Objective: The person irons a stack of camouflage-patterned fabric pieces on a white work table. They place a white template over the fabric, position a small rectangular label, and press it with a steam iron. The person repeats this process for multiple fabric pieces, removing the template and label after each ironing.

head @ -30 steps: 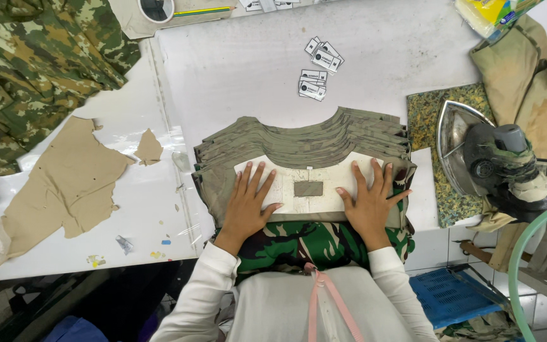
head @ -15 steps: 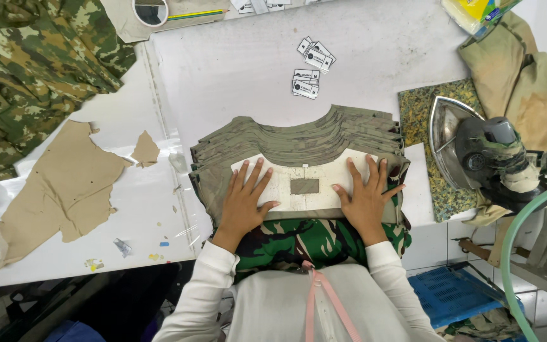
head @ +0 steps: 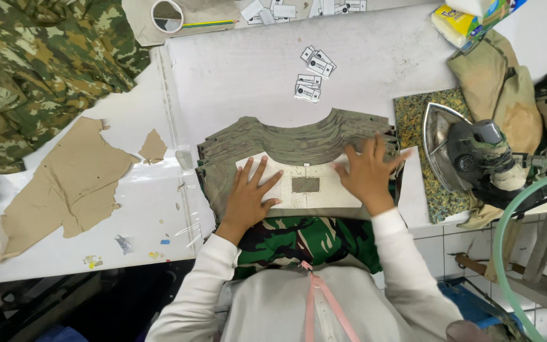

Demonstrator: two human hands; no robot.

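Lying beyond both hands (head: 248, 199) (head: 367, 174), perhaps eight small white labels (head: 314, 73).

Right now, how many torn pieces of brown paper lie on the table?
2: a large brown paper piece at the table's left, and a small brown paper scrap just right of it. More may be hidden under the camouflage fabric.

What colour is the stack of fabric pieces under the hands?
Olive green, clearest in the head view: stack of fabric pieces.

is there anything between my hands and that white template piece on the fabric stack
Nothing visible. Both the left hand and the right hand lie flat on the white template, which sits on top of the stack of olive fabric pieces. The iron stands apart, off to the right.
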